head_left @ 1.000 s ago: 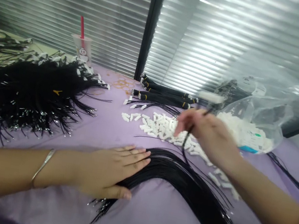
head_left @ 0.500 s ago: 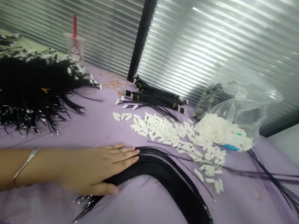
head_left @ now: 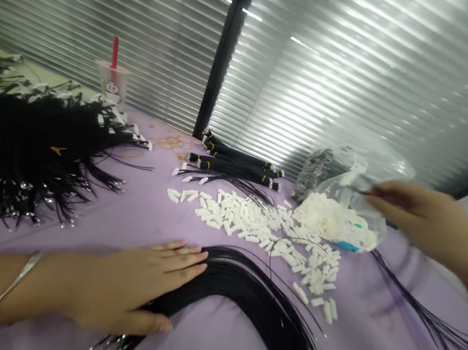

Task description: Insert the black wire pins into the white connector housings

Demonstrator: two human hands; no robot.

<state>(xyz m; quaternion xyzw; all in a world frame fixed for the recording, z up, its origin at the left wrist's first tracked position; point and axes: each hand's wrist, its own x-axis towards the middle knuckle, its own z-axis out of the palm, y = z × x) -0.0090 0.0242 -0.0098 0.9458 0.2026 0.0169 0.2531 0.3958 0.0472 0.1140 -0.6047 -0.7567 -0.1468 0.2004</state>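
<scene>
My left hand (head_left: 137, 285) lies flat with fingers stretched over a thick, curved bundle of black wires (head_left: 257, 300). Metal tips show at both of the bundle's ends. At the right my right hand (head_left: 420, 220) is raised in front of a clear plastic bag (head_left: 375, 218), its fingers pinched on a thin black wire (head_left: 360, 190). Motion smears that hand, and a whitish blur sits by the wire's tip. Between the hands, many small white connector pieces (head_left: 249, 217) are spread over the purple cloth (head_left: 141, 213).
A large heap of black wires with white ends (head_left: 25, 150) covers the left side. Tied black wire bundles (head_left: 235, 169) lie at the back, near a cup with a red straw (head_left: 112, 84). Loose black wires (head_left: 422, 311) lie at the right. Blinds (head_left: 162, 17) stand behind.
My right hand has come into view from the right, up beside the bag. The long wires stretching in from the right edge are gone from there. My left hand stays on the bundle.
</scene>
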